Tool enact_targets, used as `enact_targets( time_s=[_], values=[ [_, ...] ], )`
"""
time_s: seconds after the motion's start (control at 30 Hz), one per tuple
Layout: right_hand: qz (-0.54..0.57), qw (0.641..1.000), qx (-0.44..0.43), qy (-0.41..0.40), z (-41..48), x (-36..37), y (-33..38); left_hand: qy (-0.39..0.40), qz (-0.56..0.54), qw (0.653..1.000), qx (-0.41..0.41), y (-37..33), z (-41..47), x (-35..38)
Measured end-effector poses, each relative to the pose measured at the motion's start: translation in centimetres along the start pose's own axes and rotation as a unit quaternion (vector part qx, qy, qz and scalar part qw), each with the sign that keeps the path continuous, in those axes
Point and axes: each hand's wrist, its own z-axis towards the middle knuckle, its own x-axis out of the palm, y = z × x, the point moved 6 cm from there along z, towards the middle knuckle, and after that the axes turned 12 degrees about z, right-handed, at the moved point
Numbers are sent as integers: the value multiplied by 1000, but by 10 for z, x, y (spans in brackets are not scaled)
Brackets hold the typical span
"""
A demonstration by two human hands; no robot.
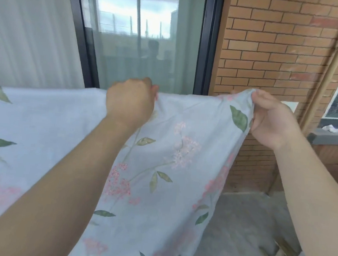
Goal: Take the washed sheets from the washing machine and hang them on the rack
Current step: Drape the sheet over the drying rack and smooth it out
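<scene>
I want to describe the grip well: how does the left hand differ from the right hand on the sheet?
The left hand is a closed fist, knuckles up, pinching the sheet along its top edge; the right hand shows its palm side and gathers the bunched corner, slightly higher. Both hold the same floral sheet up.

No readable text, labels, brands or numbers anywhere in view.

You are holding a thin, matt woven cloth sheet (pixel 162 147), pale blue with a soft printed pattern of leaves and pink flowers. Behind it stands a rough brick wall (pixel 271 55) with matt mortar joints, a glossy glass door (pixel 142 45) in a smooth dark frame, and below a rough grey concrete floor (pixel 237 224)
</scene>
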Motion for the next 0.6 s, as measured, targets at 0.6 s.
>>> enact_targets(
  time_s=[0.6],
  values=[
    [62,992,-107,28,-19,-2,-16,-15,-211,972,106,-94,-2,-7]
  ],
)
